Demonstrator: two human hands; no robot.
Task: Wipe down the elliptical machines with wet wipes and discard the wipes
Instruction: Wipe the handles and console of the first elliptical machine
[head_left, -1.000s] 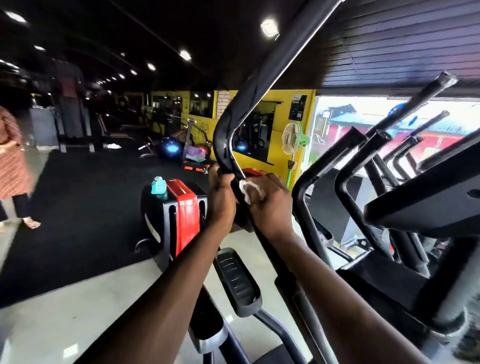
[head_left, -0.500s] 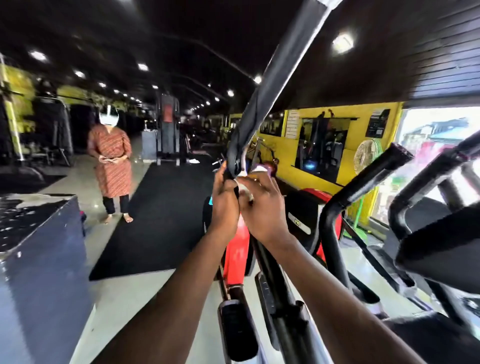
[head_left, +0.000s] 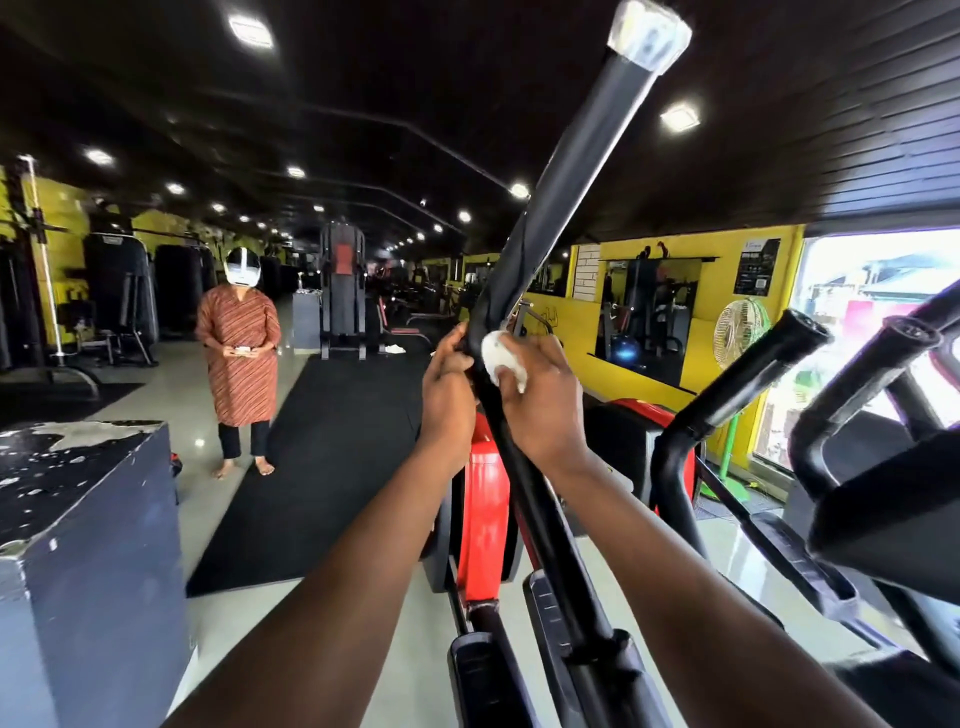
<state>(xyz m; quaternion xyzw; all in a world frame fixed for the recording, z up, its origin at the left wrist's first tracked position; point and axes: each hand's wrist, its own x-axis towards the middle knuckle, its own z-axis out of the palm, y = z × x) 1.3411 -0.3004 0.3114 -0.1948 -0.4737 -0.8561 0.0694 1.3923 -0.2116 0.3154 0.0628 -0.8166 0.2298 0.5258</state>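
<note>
A long black handlebar (head_left: 582, 176) of the elliptical rises from lower centre to the top right, ending in a clear-wrapped cap. My left hand (head_left: 448, 387) grips the bar from its left side at the bend. My right hand (head_left: 540, 395) presses a bunched white wet wipe (head_left: 501, 358) against the bar's right side, fingers curled round the wipe. The machine's red housing (head_left: 485, 514) and black pedals (head_left: 485, 675) lie below my forearms.
A person in an orange patterned tunic (head_left: 240, 358) stands on the floor at left. A dark worn box (head_left: 78, 545) sits at lower left. More black handlebars (head_left: 748, 374) and another machine crowd the right. A black floor mat (head_left: 317, 457) runs ahead.
My view has swung left and up, bringing the handlebar's capped end and the standing person into sight. Both hands stay on the bar; the wipe now shows more beside my right thumb.
</note>
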